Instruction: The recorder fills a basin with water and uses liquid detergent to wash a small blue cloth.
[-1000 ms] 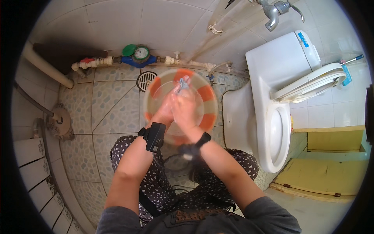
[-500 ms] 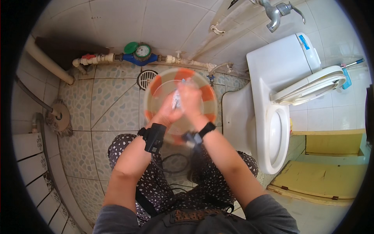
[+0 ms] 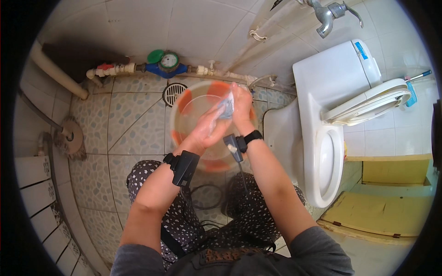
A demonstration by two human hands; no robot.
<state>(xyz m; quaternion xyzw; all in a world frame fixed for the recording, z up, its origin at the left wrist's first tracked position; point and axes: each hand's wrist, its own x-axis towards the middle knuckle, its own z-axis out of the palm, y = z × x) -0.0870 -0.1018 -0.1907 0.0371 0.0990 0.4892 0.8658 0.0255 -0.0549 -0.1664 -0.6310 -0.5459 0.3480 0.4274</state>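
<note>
Both hands are over a round basin with orange and whitish patches, which stands on the floor in front of my knees. Between them is a small pale grey-blue wet cloth. My left hand lies palm up under the cloth's lower part, with whitish suds or wet fabric along the palm. My right hand is closed in a fist around the cloth's upper end, near the basin's right rim. What kind of cloth it is cannot be made out. A dark device is strapped on each wrist.
Right of the basin stands a white toilet with its lid raised. A water meter on a pipe runs along the far wall above a round floor drain. A metal tap juts out at upper right. Cables hang between my knees.
My right hand has moved to the right and slightly away from the left. The cloth now shows stretched between them; before, both hands were blurred and pressed together over the basin.
</note>
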